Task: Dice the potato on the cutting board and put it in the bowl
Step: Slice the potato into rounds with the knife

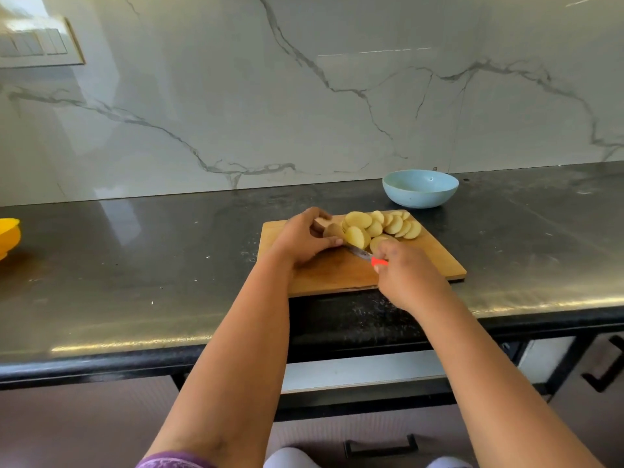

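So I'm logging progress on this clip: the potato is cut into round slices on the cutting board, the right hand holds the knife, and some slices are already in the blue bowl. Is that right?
Not quite. The head view shows the blue bowl empty; all the potato slices lie on the cutting board. The rest stands: the right hand holds the knife.

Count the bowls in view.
2: a light blue bowl on the counter behind the cutting board, and a yellow bowl cut off at the left edge.
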Demonstrator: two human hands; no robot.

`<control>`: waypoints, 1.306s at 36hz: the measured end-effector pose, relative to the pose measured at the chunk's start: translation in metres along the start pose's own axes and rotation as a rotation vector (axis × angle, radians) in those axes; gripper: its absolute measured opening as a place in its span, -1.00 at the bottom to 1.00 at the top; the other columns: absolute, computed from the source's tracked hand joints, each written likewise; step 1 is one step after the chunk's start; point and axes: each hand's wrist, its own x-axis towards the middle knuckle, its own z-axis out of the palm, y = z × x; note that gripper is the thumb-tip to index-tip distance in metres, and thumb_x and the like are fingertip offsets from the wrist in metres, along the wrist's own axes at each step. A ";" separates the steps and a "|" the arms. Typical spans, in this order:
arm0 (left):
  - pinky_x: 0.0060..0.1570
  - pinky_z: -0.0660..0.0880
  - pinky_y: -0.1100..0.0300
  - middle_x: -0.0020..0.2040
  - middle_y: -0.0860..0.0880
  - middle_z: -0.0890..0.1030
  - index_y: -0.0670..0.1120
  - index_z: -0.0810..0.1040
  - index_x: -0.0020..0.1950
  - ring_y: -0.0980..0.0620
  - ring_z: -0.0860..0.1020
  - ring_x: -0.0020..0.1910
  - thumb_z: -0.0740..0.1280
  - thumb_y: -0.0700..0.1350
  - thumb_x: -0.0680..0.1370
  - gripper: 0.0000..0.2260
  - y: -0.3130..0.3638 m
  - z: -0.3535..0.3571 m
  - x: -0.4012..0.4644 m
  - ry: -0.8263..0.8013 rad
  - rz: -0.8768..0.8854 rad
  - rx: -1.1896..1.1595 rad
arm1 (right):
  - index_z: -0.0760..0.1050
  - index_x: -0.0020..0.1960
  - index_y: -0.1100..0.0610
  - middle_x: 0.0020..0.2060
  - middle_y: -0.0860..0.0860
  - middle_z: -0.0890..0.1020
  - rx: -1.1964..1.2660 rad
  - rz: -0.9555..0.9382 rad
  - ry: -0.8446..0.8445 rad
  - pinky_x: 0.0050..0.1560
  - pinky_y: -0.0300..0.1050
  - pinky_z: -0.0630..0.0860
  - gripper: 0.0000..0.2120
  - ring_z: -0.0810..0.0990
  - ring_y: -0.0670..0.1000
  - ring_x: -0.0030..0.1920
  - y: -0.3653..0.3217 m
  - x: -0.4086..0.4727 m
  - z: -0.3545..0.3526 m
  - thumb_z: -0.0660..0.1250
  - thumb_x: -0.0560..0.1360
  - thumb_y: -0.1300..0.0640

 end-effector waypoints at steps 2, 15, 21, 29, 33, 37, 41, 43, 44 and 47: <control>-0.02 0.48 0.24 0.01 0.04 0.58 0.14 0.41 0.34 0.12 0.55 0.00 0.49 0.10 0.45 -0.50 0.004 -0.001 -0.002 -0.017 0.000 -0.002 | 0.48 0.03 -0.02 -0.19 -0.04 0.51 0.047 -0.002 0.005 -0.35 -0.14 0.41 -0.93 0.50 -0.04 -0.23 0.012 -0.003 -0.006 0.24 0.61 0.12; -0.14 0.59 0.12 -0.06 0.03 0.59 0.00 0.54 0.07 0.00 0.60 -0.13 0.35 0.14 0.55 -0.76 0.013 -0.002 0.000 0.088 -0.140 0.067 | 0.47 0.03 -0.07 -0.19 -0.08 0.50 0.246 0.016 0.215 -0.40 -0.21 0.31 -0.95 0.46 -0.12 -0.26 0.036 0.005 -0.026 0.24 0.61 0.04; -0.10 0.63 0.07 0.02 0.02 0.59 0.03 0.57 0.18 -0.01 0.64 -0.15 0.31 0.07 0.60 -0.78 0.017 0.000 -0.002 0.115 -0.156 0.020 | 0.44 0.20 -0.04 -0.24 -0.07 0.50 0.248 -0.052 0.231 -0.45 -0.22 0.31 -0.84 0.46 -0.12 -0.31 0.017 0.004 -0.003 0.19 0.63 0.07; -0.18 0.63 0.18 -0.11 0.05 0.60 -0.03 0.55 0.13 0.08 0.66 -0.24 0.33 -0.02 0.60 -0.85 0.015 0.002 0.000 0.114 -0.209 -0.133 | 0.47 0.23 0.04 -0.06 0.01 0.61 0.241 -0.116 0.203 -0.37 -0.29 0.43 -0.78 0.51 -0.10 -0.24 -0.010 0.000 0.023 0.16 0.63 0.17; -0.15 0.64 0.18 -0.13 0.01 0.60 -0.07 0.56 0.11 0.11 0.63 -0.29 0.37 -0.04 0.58 -0.84 0.014 0.003 0.004 0.128 -0.260 -0.222 | 0.47 0.25 0.06 -0.12 -0.04 0.57 0.208 -0.126 0.215 -0.33 -0.26 0.43 -0.77 0.49 -0.10 -0.23 -0.016 0.002 0.028 0.17 0.63 0.16; -0.02 0.65 0.05 -0.13 -0.05 0.60 -0.14 0.57 0.17 0.08 0.62 -0.29 0.41 -0.10 0.55 -0.77 0.012 0.002 0.006 0.109 -0.319 -0.341 | 0.49 0.17 0.07 -0.20 -0.08 0.54 0.164 -0.116 0.210 -0.42 -0.31 0.25 -0.82 0.44 -0.16 -0.31 -0.021 0.011 0.029 0.18 0.63 0.17; -0.04 0.65 0.05 -0.11 -0.08 0.62 -0.16 0.57 0.14 0.08 0.60 -0.32 0.43 -0.13 0.54 -0.78 0.011 0.003 0.006 0.102 -0.305 -0.376 | 0.45 0.28 0.07 -0.01 0.03 0.60 0.061 -0.045 0.114 -0.13 -0.16 0.50 -0.73 0.57 0.01 -0.03 -0.039 0.026 0.024 0.17 0.61 0.23; -0.03 0.65 0.04 -0.11 -0.08 0.63 -0.16 0.58 0.12 0.08 0.60 -0.32 0.42 -0.13 0.54 -0.81 0.011 0.004 0.006 0.110 -0.302 -0.373 | 0.39 0.35 0.06 0.08 0.05 0.58 -0.007 -0.021 0.075 -0.07 -0.12 0.47 -0.67 0.56 0.05 0.07 -0.047 0.032 0.022 0.16 0.61 0.23; -0.03 0.64 0.04 -0.10 -0.08 0.63 -0.15 0.58 0.12 0.07 0.60 -0.31 0.42 -0.14 0.55 -0.82 0.012 0.004 0.007 0.109 -0.307 -0.381 | 0.39 0.36 0.06 0.09 0.05 0.57 -0.040 -0.016 0.053 -0.05 -0.11 0.47 -0.66 0.55 0.06 0.08 -0.049 0.035 0.021 0.17 0.60 0.23; -0.07 0.65 0.10 -0.07 -0.07 0.60 -0.13 0.57 0.13 0.06 0.59 -0.26 0.42 -0.15 0.55 -0.82 0.013 0.004 0.007 0.100 -0.331 -0.412 | 0.38 0.37 0.06 0.09 0.06 0.56 -0.097 0.000 -0.032 0.01 -0.07 0.52 -0.62 0.56 0.06 0.08 -0.050 0.032 0.018 0.26 0.57 0.23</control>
